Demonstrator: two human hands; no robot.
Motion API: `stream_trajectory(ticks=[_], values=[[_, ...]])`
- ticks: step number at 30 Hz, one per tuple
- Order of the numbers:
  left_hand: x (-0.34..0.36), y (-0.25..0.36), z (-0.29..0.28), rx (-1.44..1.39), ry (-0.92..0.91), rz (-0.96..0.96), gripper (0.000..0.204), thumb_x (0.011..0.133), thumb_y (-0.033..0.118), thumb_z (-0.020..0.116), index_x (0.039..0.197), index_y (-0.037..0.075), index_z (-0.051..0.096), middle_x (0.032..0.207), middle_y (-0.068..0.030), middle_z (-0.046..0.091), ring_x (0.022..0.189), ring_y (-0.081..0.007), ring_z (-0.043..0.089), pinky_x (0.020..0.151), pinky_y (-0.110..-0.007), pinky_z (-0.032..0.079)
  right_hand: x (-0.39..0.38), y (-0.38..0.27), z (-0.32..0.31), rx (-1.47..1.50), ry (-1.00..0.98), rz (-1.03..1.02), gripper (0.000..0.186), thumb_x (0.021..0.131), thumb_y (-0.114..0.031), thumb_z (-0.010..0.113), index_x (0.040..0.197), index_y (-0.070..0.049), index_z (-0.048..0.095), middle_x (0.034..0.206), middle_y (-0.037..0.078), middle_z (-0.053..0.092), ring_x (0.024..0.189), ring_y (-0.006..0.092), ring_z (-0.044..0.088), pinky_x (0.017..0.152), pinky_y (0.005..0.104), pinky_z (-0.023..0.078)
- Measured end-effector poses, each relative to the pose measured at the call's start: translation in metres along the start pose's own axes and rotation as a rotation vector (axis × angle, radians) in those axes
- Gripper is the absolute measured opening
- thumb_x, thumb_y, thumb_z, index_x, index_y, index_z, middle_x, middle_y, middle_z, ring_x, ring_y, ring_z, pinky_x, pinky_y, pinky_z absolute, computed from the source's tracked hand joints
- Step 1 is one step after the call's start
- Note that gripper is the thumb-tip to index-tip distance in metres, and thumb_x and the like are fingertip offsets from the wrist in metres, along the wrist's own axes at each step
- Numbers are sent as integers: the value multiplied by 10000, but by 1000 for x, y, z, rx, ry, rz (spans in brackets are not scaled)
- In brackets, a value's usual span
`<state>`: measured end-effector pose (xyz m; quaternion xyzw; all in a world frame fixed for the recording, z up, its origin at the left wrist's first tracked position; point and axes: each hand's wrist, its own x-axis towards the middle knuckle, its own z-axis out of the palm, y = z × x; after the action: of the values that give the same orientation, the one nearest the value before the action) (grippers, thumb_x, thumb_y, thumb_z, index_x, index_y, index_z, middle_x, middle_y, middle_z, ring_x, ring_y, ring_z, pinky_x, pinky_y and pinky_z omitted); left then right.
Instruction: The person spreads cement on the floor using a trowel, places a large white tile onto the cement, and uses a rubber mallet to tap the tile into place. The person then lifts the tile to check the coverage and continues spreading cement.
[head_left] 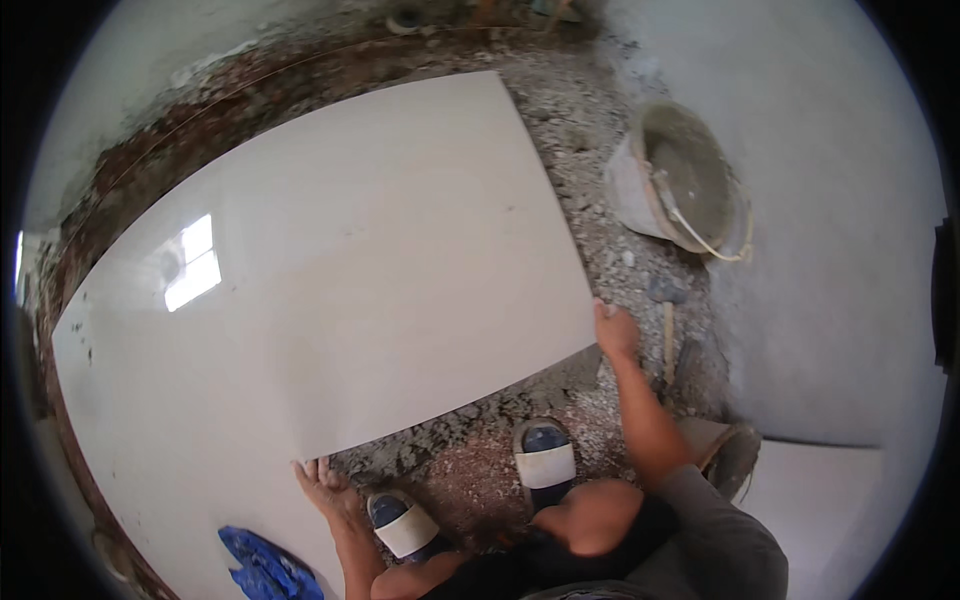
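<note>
A large glossy off-white floor tile [430, 240] spreads across the middle. My right hand [617, 331] is closed on its near right corner, thumb up along the side edge. At the near edge, further left, the bent fingers of my left hand [328, 488] grip its rim. Dark wet mortar [430, 440] shows beneath and in front of that edge. White surface continues toward the lower left past my left hand; I cannot make out a seam there.
A mortar-stained bucket [630, 185] lies tipped by the right wall. Near it rests a mallet [668, 310]. Another bucket [705, 445] is beside my right arm. A blue plastic bag [265, 565] lies lower left. My sandalled feet [546, 465] stand on rubble. A string [260, 70] runs along the far wall.
</note>
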<state>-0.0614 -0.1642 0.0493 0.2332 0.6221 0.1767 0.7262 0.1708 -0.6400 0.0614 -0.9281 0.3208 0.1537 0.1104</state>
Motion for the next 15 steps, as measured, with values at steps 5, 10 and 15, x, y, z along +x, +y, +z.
stream_trajectory(ticks=[5, 10, 15], values=[[3, -3, 0, 29, -142, 21, 626, 905, 493, 561, 1261, -11, 459, 1044, -90, 570, 411, -18, 267, 346, -165, 241, 8, -7, 2, 64, -45, 62, 677, 894, -582, 444, 1235, -13, 579, 1165, 212, 616, 1085, 401, 572, 933, 500, 434], [9, -3, -5, 18, -162, 45, 510, 930, 430, 551, 1220, 16, 490, 989, -67, 590, 417, -10, 280, 338, -147, 232, 7, -11, 2, 67, -25, 26, 708, 885, -613, 433, 1189, 4, 604, 1129, 240, 622, 1064, 415, 579, 922, 502, 436], [10, -5, 0, 5, -75, 2, 384, 941, 391, 538, 1151, 70, 533, 984, -40, 597, 466, -17, 369, 396, -149, 318, 15, -6, 11, 15, 57, 44, 734, 876, -641, 422, 1045, 34, 655, 1023, 284, 636, 1003, 455, 590, 885, 498, 450]])
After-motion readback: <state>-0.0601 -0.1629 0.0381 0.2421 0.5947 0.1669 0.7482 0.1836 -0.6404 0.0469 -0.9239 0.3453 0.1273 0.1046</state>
